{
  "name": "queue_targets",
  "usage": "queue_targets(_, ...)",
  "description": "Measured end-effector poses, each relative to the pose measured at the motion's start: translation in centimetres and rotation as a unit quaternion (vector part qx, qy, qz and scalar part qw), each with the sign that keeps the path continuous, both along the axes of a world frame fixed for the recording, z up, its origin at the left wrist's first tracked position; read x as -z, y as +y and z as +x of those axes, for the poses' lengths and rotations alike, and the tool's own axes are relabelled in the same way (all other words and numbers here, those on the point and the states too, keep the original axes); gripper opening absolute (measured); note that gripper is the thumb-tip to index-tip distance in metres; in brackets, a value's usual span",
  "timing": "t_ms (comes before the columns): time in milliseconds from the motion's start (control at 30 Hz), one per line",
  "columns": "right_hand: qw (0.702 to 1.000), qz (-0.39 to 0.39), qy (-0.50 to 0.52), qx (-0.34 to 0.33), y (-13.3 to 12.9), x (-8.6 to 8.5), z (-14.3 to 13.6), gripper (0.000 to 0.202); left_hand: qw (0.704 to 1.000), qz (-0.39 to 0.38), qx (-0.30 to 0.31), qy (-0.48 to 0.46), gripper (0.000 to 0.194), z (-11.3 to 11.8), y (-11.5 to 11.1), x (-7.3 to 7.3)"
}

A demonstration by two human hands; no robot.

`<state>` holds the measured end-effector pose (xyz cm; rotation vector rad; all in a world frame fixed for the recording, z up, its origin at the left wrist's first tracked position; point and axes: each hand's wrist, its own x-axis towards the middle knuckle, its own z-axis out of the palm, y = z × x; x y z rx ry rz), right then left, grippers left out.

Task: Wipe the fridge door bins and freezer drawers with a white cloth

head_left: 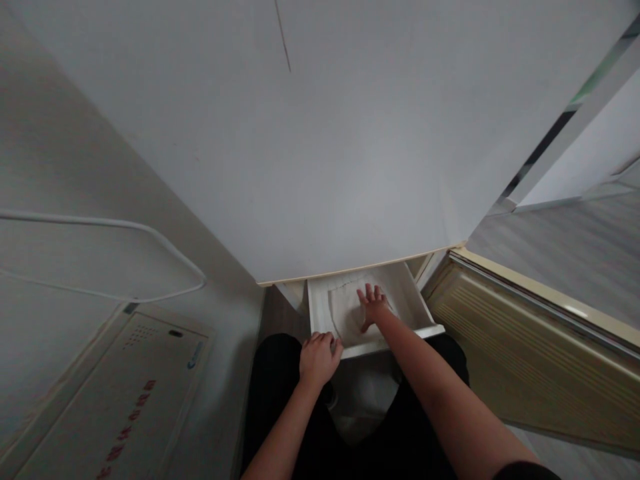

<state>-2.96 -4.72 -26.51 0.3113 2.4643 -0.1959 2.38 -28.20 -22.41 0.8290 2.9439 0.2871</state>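
A white drawer [419, 303] is pulled out below the edge of a large white surface. My left hand [320, 357] grips the left end of the drawer's front edge, its fingers curled over the rim. Inside the drawer lies a flat, pale sheet [344, 312], perhaps paper or cloth; its material is unclear. Over the right part of this sheet is my right hand [373, 308], fingers spread and palm down. Whether it presses on the sheet or hovers just above cannot be made out. I see nothing held in it.
To the right, a yellowish door [540, 353] with a ribbed inner face stands swung out. A white panel [125, 393] with red lettering is on the left wall, below a loose white cable [150, 230]. The big white surface [325, 147] rises ahead. My knees flank the drawer.
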Motion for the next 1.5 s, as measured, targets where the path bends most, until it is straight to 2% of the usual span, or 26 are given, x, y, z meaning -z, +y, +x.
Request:
queue_targets(100,0.998,0.04,-0.017,0.046,2.4,0.1,1.2,0.16,1.0,0.002,0.001,-0.002,0.029,0.0,0.0,0.1)
queue_targets(167,0.995,0.058,-0.04,0.077,2.6,0.2,1.6,0.161,1.0,0.008,-0.001,-0.003,0.028,-0.1,0.0,0.1)
queue_targets(300,0.986,0.074,-0.064,0.138,0.7,0.5,0.9,0.159,1.0,0.018,-0.008,-0.008,0.025,-0.1,0.1,0.1)
queue_targets(400,0.98,0.067,-0.053,0.181,-1.0,0.8,-0.2,0.148,1.0,0.018,-0.002,-0.009,0.024,-0.1,0.0,0.2)
queue_targets(467,0.978,0.055,-0.038,0.2,-1.6,1.0,-0.8,0.14,1.0,0.016,0.001,-0.006,0.025,-0.1,-0.1,0.3)
queue_targets(533,0.977,0.053,-0.033,0.202,-1.8,1.0,-1.0,0.141,1.0,0.015,0.002,-0.003,0.026,-0.1,-0.1,0.3)
queue_targets(700,0.984,0.073,-0.07,0.145,-1.5,0.9,-0.6,0.17,1.0,0.007,-0.004,-0.004,0.027,-0.1,-0.1,0.2)
queue_targets(833,0.992,0.06,-0.033,0.105,-0.7,1.4,0.3,0.173,1.0,0.001,-0.004,-0.012,0.026,-0.2,0.0,0.0)
queue_targets(933,0.998,0.028,0.047,0.032,-0.5,2.1,0.4,0.168,1.0,0.005,-0.007,-0.015,0.024,-0.2,0.1,-0.1)
queue_targets(1033,0.996,-0.017,0.081,-0.025,-1.6,2.6,-0.4,0.163,1.0,0.008,0.001,-0.009,0.023,-0.2,0.1,0.0)
queue_targets(1167,0.991,-0.068,0.092,-0.062,-4.4,2.8,-1.7,0.152,1.0,0.002,0.006,-0.001,0.024,-0.3,0.2,0.1)
queue_targets(1300,0.992,-0.058,0.079,-0.082,-6.2,2.6,-2.2,0.132,1.0,-0.005,0.009,-0.008,0.025,-0.5,0.2,0.1)
queue_targets(1433,0.988,-0.075,0.082,-0.107,-5.0,1.9,-2.1,0.124,1.0,-0.001,0.021,-0.02,0.026,-0.7,0.1,0.0)
queue_targets(1500,0.987,-0.086,0.095,-0.101,-3.5,1.8,-1.9,0.106,0.999,0.002,0.023,-0.03,0.026,-0.7,0.1,-0.1)
